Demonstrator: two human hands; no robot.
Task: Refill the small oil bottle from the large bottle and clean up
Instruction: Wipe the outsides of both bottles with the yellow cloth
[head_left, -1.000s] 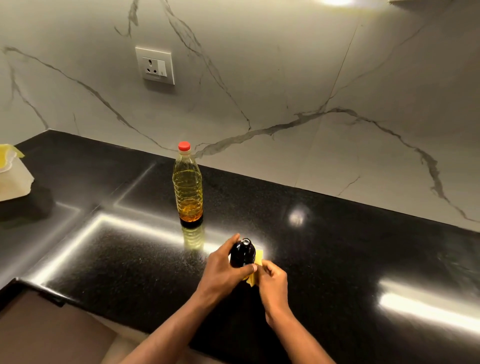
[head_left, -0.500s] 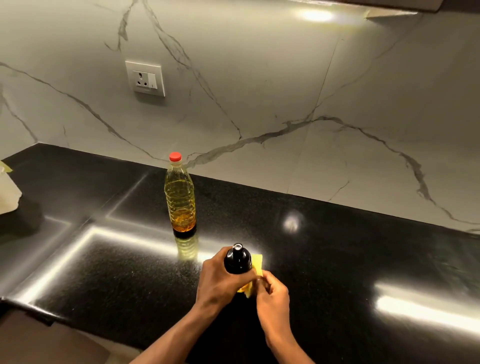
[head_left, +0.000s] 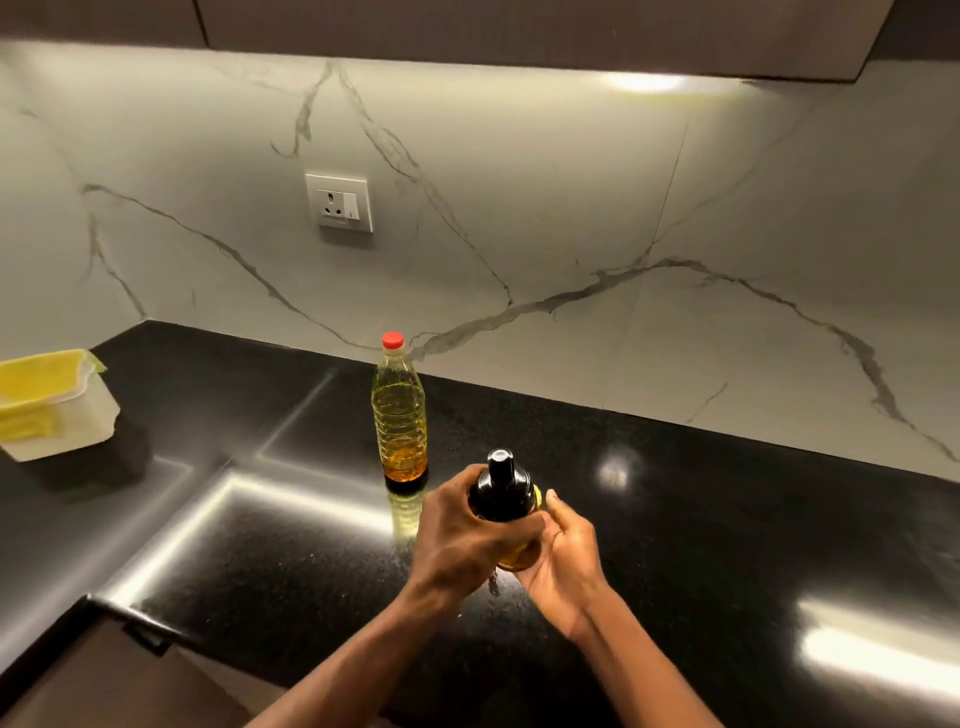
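Head view: small oil bottle (head_left: 501, 491) held over worktop (head_left: 675, 519), near large bottle (head_left: 399, 415); left hand (head_left: 462, 540) clamped round its shoulder, right hand (head_left: 563, 556) cupping its base. Likely glass, oil-slick: grip firmly round the body

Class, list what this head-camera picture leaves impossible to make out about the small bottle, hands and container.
Head view only:
small bottle: body and oil level hidden by the left hand gripping it.
right hand: fingers hidden behind the bottle; its hold is unclear.
yellow patch below: cloth or oil, untellable.
container: cut off by the left edge.
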